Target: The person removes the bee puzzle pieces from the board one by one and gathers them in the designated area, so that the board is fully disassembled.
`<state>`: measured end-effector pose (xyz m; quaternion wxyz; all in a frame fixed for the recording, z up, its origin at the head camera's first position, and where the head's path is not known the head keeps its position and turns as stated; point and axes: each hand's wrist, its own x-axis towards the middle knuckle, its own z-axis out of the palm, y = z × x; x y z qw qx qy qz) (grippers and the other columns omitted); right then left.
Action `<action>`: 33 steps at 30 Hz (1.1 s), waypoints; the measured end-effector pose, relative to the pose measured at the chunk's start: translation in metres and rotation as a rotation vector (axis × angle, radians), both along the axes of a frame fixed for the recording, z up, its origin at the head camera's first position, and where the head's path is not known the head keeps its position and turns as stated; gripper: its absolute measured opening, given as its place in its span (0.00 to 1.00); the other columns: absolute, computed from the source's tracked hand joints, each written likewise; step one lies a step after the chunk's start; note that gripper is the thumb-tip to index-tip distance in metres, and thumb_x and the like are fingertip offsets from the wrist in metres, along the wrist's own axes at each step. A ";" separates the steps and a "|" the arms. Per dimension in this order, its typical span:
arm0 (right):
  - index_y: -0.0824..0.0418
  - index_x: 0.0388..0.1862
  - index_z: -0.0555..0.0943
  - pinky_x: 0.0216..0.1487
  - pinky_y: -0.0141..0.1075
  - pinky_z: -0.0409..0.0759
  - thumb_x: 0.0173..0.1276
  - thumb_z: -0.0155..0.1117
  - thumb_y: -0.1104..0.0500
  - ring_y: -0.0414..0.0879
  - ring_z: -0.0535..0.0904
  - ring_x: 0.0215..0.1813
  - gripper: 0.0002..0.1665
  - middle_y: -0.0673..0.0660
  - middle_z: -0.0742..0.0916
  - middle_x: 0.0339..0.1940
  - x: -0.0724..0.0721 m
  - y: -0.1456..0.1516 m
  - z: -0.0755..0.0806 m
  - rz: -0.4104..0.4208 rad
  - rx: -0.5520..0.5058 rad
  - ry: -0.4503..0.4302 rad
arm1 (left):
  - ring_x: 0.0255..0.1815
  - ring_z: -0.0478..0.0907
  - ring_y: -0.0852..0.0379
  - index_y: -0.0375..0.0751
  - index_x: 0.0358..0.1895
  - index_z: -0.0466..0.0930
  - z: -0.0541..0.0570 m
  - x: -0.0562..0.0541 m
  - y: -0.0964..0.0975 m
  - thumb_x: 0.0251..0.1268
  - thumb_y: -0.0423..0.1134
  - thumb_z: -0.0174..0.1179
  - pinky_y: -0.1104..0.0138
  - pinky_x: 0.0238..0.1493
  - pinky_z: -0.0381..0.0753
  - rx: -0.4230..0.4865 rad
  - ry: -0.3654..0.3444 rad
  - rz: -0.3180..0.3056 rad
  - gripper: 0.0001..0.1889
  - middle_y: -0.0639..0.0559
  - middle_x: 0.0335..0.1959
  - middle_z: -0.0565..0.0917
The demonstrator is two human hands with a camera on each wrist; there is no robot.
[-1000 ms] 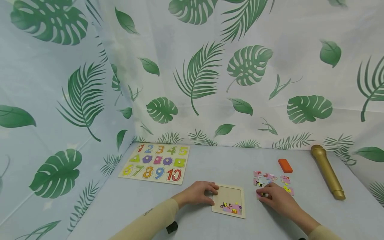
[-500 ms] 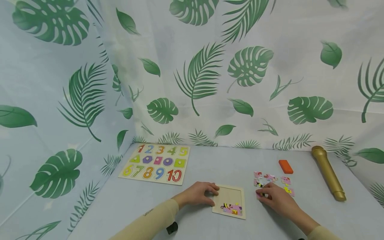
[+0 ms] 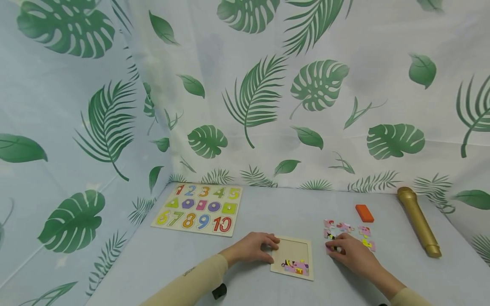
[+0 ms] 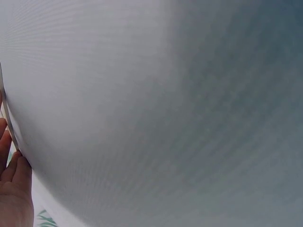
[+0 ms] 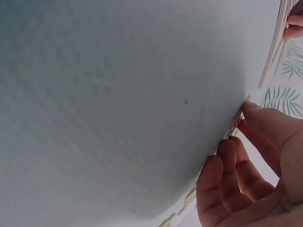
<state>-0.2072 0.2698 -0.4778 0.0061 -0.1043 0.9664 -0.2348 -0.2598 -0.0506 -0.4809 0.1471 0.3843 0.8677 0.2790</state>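
Observation:
A square wooden puzzle tray lies on the table, with a few joined pink jigsaw pieces in its lower part. My left hand holds the tray's left edge, thumb low and fingers near the upper corner. To the right of the tray, my right hand pinches a pink jigsaw piece close over the table, mostly covered by the fingers. Several loose jigsaw pieces lie just beyond that hand. From the right wrist view, the thumb and fingertips meet at the table surface.
A number-and-shape peg board lies at the back left. An orange block sits behind the loose pieces, and a gold microphone lies at the far right. Leaf-printed cloth hangs behind and at the left.
Both hands stay almost in place. My right fingertips shift very slightly left with the jigsaw piece; the tray keeps its position.

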 end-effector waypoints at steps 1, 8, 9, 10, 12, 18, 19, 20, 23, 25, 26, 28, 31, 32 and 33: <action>0.57 0.44 0.88 0.28 0.31 0.70 0.59 0.73 0.58 0.42 0.70 0.33 0.13 0.51 0.80 0.38 0.000 0.000 0.000 -0.002 -0.001 -0.004 | 0.69 0.67 0.62 0.44 0.53 0.84 0.000 0.000 0.000 0.56 0.41 0.72 0.69 0.69 0.64 -0.001 -0.002 0.000 0.20 0.59 0.62 0.78; 0.57 0.44 0.87 0.29 0.31 0.71 0.59 0.73 0.59 0.42 0.71 0.33 0.13 0.51 0.80 0.38 0.000 -0.001 0.001 -0.007 0.007 -0.007 | 0.69 0.67 0.62 0.43 0.53 0.84 0.001 0.000 0.000 0.56 0.40 0.72 0.69 0.69 0.64 0.004 0.003 -0.004 0.20 0.58 0.62 0.79; 0.57 0.44 0.87 0.29 0.31 0.71 0.59 0.73 0.59 0.42 0.71 0.33 0.13 0.51 0.80 0.38 0.000 -0.001 0.002 -0.006 0.007 -0.004 | 0.69 0.67 0.62 0.43 0.53 0.84 0.001 0.000 0.000 0.57 0.40 0.72 0.69 0.69 0.64 0.006 0.001 -0.003 0.19 0.58 0.62 0.79; 0.57 0.44 0.87 0.28 0.31 0.71 0.59 0.73 0.59 0.42 0.70 0.33 0.13 0.51 0.80 0.38 0.000 -0.001 0.001 -0.005 0.007 -0.001 | 0.69 0.67 0.61 0.42 0.53 0.84 0.002 0.000 0.000 0.57 0.40 0.72 0.69 0.69 0.63 0.008 -0.002 -0.002 0.19 0.58 0.62 0.79; 0.57 0.44 0.87 0.28 0.31 0.70 0.59 0.73 0.59 0.43 0.70 0.33 0.13 0.51 0.79 0.37 0.000 -0.001 0.001 -0.006 0.007 -0.001 | 0.69 0.67 0.62 0.43 0.53 0.84 0.002 0.000 0.000 0.57 0.40 0.72 0.69 0.69 0.64 0.008 -0.004 0.001 0.19 0.58 0.62 0.79; 0.57 0.44 0.87 0.29 0.32 0.71 0.59 0.73 0.60 0.43 0.70 0.33 0.13 0.51 0.79 0.37 0.000 -0.003 -0.001 -0.015 0.012 -0.005 | 0.69 0.67 0.62 0.43 0.53 0.84 0.001 0.001 0.000 0.56 0.40 0.72 0.69 0.69 0.63 0.003 -0.007 0.007 0.19 0.59 0.62 0.78; 0.56 0.44 0.87 0.29 0.32 0.71 0.59 0.73 0.60 0.43 0.71 0.33 0.13 0.51 0.79 0.37 0.000 -0.003 -0.001 -0.016 0.014 -0.003 | 0.69 0.67 0.62 0.43 0.53 0.84 0.000 0.001 0.000 0.56 0.40 0.72 0.69 0.69 0.63 0.003 -0.008 0.009 0.19 0.59 0.62 0.78; 0.56 0.43 0.87 0.29 0.32 0.71 0.59 0.73 0.60 0.43 0.71 0.33 0.13 0.51 0.79 0.37 0.000 -0.003 -0.001 -0.016 0.015 -0.002 | 0.69 0.67 0.62 0.43 0.53 0.84 0.000 0.001 0.000 0.56 0.40 0.72 0.69 0.69 0.63 0.003 -0.010 0.010 0.19 0.59 0.62 0.79; 0.57 0.43 0.87 0.29 0.32 0.72 0.58 0.74 0.60 0.43 0.71 0.33 0.13 0.50 0.79 0.36 0.001 -0.003 -0.002 -0.014 0.016 0.002 | 0.69 0.67 0.62 0.44 0.53 0.84 0.000 0.001 0.000 0.56 0.40 0.72 0.69 0.69 0.63 0.001 -0.010 0.013 0.19 0.60 0.62 0.78; 0.56 0.43 0.87 0.29 0.32 0.72 0.58 0.74 0.60 0.43 0.71 0.33 0.12 0.50 0.79 0.36 0.001 -0.003 -0.001 -0.012 0.017 0.005 | 0.69 0.67 0.62 0.44 0.53 0.84 0.000 0.001 0.000 0.56 0.40 0.72 0.69 0.69 0.63 0.001 -0.014 0.014 0.19 0.60 0.62 0.78; 0.56 0.43 0.87 0.29 0.32 0.72 0.58 0.74 0.60 0.43 0.71 0.33 0.12 0.50 0.79 0.36 0.001 -0.003 -0.001 -0.011 0.017 0.004 | 0.69 0.67 0.62 0.44 0.53 0.84 0.000 0.001 0.000 0.56 0.40 0.72 0.69 0.69 0.63 0.002 -0.017 0.014 0.19 0.60 0.62 0.78; 0.56 0.43 0.87 0.30 0.32 0.73 0.59 0.73 0.60 0.42 0.71 0.34 0.12 0.50 0.79 0.36 0.001 -0.003 0.000 -0.006 0.016 0.003 | 0.69 0.66 0.63 0.44 0.53 0.84 0.000 0.001 0.000 0.57 0.40 0.72 0.69 0.69 0.63 0.003 -0.023 0.016 0.19 0.60 0.62 0.78; 0.56 0.42 0.86 0.30 0.32 0.73 0.59 0.73 0.60 0.43 0.72 0.34 0.12 0.50 0.79 0.37 0.000 -0.002 0.002 -0.007 0.008 -0.011 | 0.70 0.66 0.63 0.44 0.53 0.84 0.000 0.001 0.000 0.57 0.41 0.71 0.69 0.70 0.63 0.006 -0.029 0.018 0.19 0.61 0.62 0.78; 0.56 0.43 0.87 0.30 0.32 0.73 0.59 0.73 0.59 0.43 0.72 0.34 0.11 0.51 0.80 0.37 0.000 -0.002 0.003 -0.011 0.004 -0.017 | 0.69 0.66 0.63 0.44 0.53 0.84 0.000 0.001 0.000 0.57 0.41 0.71 0.69 0.70 0.63 0.006 -0.026 0.016 0.19 0.61 0.62 0.78; 0.56 0.43 0.87 0.30 0.32 0.73 0.59 0.73 0.59 0.43 0.72 0.34 0.11 0.51 0.80 0.37 0.000 -0.002 0.004 -0.015 0.000 -0.022 | 0.69 0.66 0.63 0.44 0.53 0.84 0.000 0.001 0.000 0.57 0.41 0.71 0.69 0.69 0.63 0.005 -0.023 0.014 0.19 0.61 0.62 0.78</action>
